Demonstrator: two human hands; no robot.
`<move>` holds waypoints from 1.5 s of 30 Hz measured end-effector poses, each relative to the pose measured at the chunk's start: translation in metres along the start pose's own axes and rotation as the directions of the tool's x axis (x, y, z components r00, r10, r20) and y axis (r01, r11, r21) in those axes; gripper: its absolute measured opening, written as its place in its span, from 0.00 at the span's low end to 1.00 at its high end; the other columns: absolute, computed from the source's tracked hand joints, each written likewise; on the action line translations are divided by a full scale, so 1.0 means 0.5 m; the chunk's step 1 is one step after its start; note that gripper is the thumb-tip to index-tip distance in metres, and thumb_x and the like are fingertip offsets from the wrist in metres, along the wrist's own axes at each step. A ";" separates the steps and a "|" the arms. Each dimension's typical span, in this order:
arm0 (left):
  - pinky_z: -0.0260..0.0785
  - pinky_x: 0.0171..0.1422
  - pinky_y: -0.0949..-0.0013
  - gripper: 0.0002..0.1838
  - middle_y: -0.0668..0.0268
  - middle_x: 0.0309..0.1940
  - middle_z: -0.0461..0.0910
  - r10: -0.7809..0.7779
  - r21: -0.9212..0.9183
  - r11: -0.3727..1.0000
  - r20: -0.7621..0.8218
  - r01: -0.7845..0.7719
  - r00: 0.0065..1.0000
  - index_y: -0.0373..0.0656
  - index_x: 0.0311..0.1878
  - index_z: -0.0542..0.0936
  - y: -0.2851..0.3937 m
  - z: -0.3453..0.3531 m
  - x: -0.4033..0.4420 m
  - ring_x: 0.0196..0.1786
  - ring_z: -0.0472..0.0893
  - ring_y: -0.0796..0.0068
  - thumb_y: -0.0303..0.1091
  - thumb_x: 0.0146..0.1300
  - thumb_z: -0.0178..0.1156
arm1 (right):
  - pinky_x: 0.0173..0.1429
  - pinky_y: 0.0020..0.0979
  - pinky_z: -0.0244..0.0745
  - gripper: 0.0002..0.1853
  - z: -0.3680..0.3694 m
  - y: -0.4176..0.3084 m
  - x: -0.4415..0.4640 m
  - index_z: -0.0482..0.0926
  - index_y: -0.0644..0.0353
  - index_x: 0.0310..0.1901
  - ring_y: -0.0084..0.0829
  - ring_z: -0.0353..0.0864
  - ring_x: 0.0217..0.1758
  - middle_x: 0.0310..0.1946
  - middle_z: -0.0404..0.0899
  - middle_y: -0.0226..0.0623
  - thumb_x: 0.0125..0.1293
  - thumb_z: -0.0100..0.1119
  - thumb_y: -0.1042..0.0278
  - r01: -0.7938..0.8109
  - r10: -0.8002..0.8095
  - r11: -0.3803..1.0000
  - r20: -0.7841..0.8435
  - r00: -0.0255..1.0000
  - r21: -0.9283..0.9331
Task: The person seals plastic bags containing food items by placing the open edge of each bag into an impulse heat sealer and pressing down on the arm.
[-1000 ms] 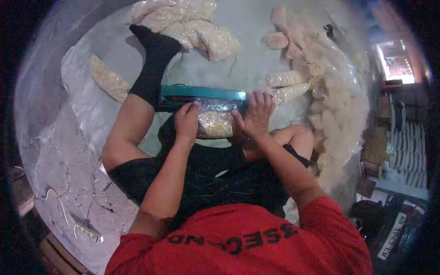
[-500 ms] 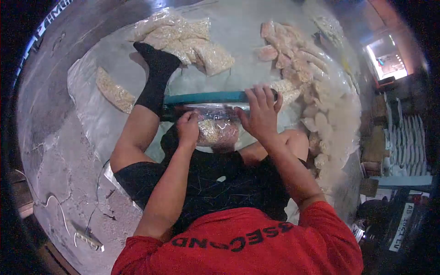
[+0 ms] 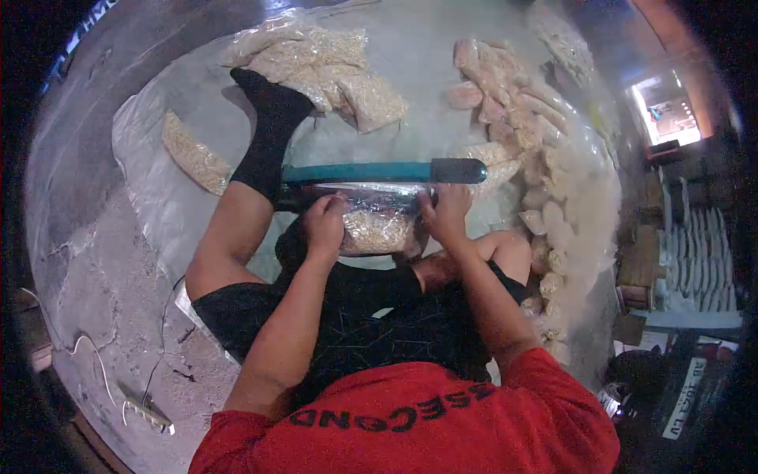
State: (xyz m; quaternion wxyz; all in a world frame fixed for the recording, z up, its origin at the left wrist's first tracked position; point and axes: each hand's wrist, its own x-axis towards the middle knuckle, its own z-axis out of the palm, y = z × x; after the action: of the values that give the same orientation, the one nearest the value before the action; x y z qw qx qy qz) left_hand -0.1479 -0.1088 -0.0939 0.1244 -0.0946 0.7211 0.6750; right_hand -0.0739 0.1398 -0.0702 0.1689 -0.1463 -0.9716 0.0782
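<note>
A clear plastic bag of small pale pieces [image 3: 377,231] lies in my lap, its upper edge up against a bag sealer with a long teal arm [image 3: 359,171] and a black end [image 3: 458,171]. My left hand [image 3: 324,227] pinches the bag's upper left corner. At the upper right corner, my right hand [image 3: 448,213] grips the bag with thumb and fingers, just below the sealer's black end. The sealer's base is mostly hidden behind the bag and hands.
Filled clear bags [image 3: 332,71] lie beyond my socked foot [image 3: 272,110], with a single filled bag [image 3: 193,154] left of my leg. A long heap of filled bags [image 3: 545,174] runs along the right. A power strip [image 3: 148,416] with cables lies at lower left.
My right hand has left the sealer's black end and come down onto the bag's right corner. My left hand has stayed at the left corner.
</note>
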 end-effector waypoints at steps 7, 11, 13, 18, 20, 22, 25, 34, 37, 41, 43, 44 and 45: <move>0.72 0.52 0.67 0.14 0.67 0.37 0.86 -0.054 -0.086 0.994 0.068 0.060 0.996 0.38 0.44 0.85 -0.018 0.009 0.000 0.41 0.81 0.74 0.40 0.71 0.62 | 0.64 0.52 0.64 0.18 -0.027 -0.021 0.010 0.81 0.63 0.48 0.54 0.72 0.58 0.53 0.76 0.51 0.63 0.67 0.58 0.040 -0.068 0.980 0.138 0.988 0.196; 0.75 0.49 0.64 0.15 0.63 0.36 0.87 0.139 0.065 0.986 0.155 -0.150 0.978 0.37 0.44 0.85 0.027 0.019 -0.066 0.39 0.84 0.71 0.41 0.72 0.60 | 0.57 0.41 0.72 0.17 -0.042 -0.072 -0.161 0.79 0.64 0.50 0.44 0.76 0.59 0.46 0.81 0.43 0.68 0.65 0.59 -0.283 0.417 0.724 -0.071 0.906 0.629; 0.75 0.49 0.63 0.16 0.61 0.36 0.87 0.209 0.177 0.952 0.227 -0.251 0.951 0.37 0.43 0.85 0.076 0.039 -0.127 0.39 0.85 0.70 0.42 0.73 0.59 | 0.55 0.33 0.75 0.17 -0.015 -0.017 -0.271 0.76 0.61 0.57 0.35 0.78 0.59 0.52 0.80 0.40 0.74 0.59 0.59 -0.707 -0.014 0.153 0.717 0.697 0.691; 0.75 0.47 0.62 0.11 0.56 0.35 0.85 0.572 0.216 0.684 0.432 -0.696 0.697 0.38 0.42 0.84 0.186 0.104 -0.295 0.38 0.85 0.60 0.38 0.71 0.62 | 0.66 0.35 0.75 0.19 -0.149 -0.119 -0.336 0.75 0.56 0.63 0.33 0.77 0.63 0.61 0.77 0.37 0.76 0.57 0.57 -0.652 -0.248 -0.691 0.745 0.620 0.312; 0.75 0.46 0.63 0.11 0.57 0.35 0.85 0.550 0.128 0.733 0.465 -0.668 0.693 0.38 0.42 0.84 0.259 0.108 -0.357 0.38 0.85 0.62 0.37 0.71 0.62 | 0.69 0.38 0.73 0.21 -0.181 -0.095 -0.335 0.74 0.57 0.64 0.34 0.76 0.66 0.63 0.76 0.37 0.75 0.58 0.57 -0.548 -0.211 -0.764 0.670 0.712 0.341; 0.74 0.46 0.67 0.11 0.58 0.36 0.85 0.431 0.003 0.867 0.499 -0.498 0.752 0.36 0.43 0.84 0.322 0.095 -0.406 0.38 0.84 0.67 0.35 0.73 0.60 | 0.78 0.46 0.65 0.29 -0.222 -0.041 -0.351 0.68 0.57 0.70 0.38 0.71 0.72 0.67 0.73 0.39 0.72 0.63 0.56 -0.495 -0.220 -0.753 0.544 0.810 0.433; 0.74 0.49 0.65 0.17 0.60 0.37 0.85 0.451 -0.320 0.892 0.580 -0.320 0.678 0.35 0.41 0.85 0.340 0.075 -0.409 0.40 0.82 0.66 0.42 0.75 0.60 | 0.76 0.47 0.67 0.35 -0.374 0.006 -0.325 0.64 0.58 0.72 0.39 0.70 0.73 0.67 0.73 0.39 0.69 0.66 0.56 -0.476 -0.207 -0.744 0.515 0.832 0.469; 0.72 0.69 0.51 0.38 0.51 0.66 0.75 -0.063 -0.116 0.776 0.964 0.620 0.258 0.32 0.71 0.65 0.082 0.261 -0.321 0.65 0.79 0.54 0.49 0.68 0.65 | 0.57 0.35 0.79 0.27 -0.514 0.107 -0.333 0.74 0.65 0.63 0.31 0.83 0.52 0.49 0.84 0.37 0.65 0.70 0.67 -0.627 0.487 0.145 0.497 0.718 0.765; 0.74 0.66 0.50 0.30 0.51 0.63 0.77 -0.048 0.076 0.996 0.888 -0.043 0.457 0.34 0.70 0.68 0.141 0.308 -0.351 0.63 0.80 0.50 0.40 0.70 0.63 | 0.51 0.33 0.80 0.24 -0.462 0.231 -0.427 0.74 0.63 0.62 0.29 0.83 0.50 0.50 0.83 0.37 0.67 0.68 0.65 -0.706 0.482 0.181 0.564 0.671 0.685; 0.56 0.77 0.40 0.36 0.50 0.72 0.68 0.650 -0.222 0.420 0.750 -0.880 0.121 0.44 0.70 0.72 0.185 0.311 -0.508 0.73 0.68 0.45 0.50 0.62 0.66 | 0.47 0.31 0.79 0.20 -0.433 0.284 -0.494 0.75 0.62 0.59 0.27 0.82 0.46 0.50 0.82 0.36 0.72 0.63 0.62 -0.775 0.578 -0.038 0.646 0.498 0.631; 0.52 0.79 0.42 0.40 0.52 0.72 0.67 0.551 -0.216 0.362 0.834 -0.907 0.021 0.44 0.72 0.69 0.142 0.324 -0.533 0.75 0.65 0.47 0.51 0.60 0.67 | 0.48 0.30 0.78 0.18 -0.408 0.285 -0.522 0.76 0.62 0.58 0.28 0.82 0.46 0.50 0.83 0.36 0.74 0.60 0.60 -0.557 0.597 -0.273 0.593 0.540 0.784; 0.48 0.81 0.43 0.43 0.53 0.73 0.66 0.433 -0.247 0.285 0.895 -0.926 -0.105 0.45 0.75 0.67 0.124 0.326 -0.538 0.77 0.63 0.49 0.51 0.58 0.68 | 0.49 0.29 0.80 0.16 -0.434 0.257 -0.486 0.78 0.60 0.55 0.30 0.83 0.47 0.49 0.83 0.37 0.74 0.59 0.59 -0.707 0.620 -0.173 0.634 0.463 0.685; 0.48 0.81 0.43 0.43 0.53 0.73 0.66 0.425 -0.253 0.278 0.897 -0.927 -0.118 0.45 0.75 0.67 0.118 0.322 -0.536 0.77 0.63 0.49 0.51 0.58 0.68 | 0.49 0.29 0.80 0.16 -0.450 0.231 -0.468 0.78 0.60 0.55 0.30 0.83 0.47 0.49 0.83 0.37 0.74 0.59 0.59 -0.699 0.623 -0.182 0.631 0.462 0.692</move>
State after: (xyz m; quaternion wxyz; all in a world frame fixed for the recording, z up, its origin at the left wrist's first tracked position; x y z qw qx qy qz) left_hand 0.0974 0.0473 0.0352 0.0968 0.7107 0.5997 0.3548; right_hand 0.2454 0.1992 0.0447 0.1184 -0.4976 -0.5059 0.6946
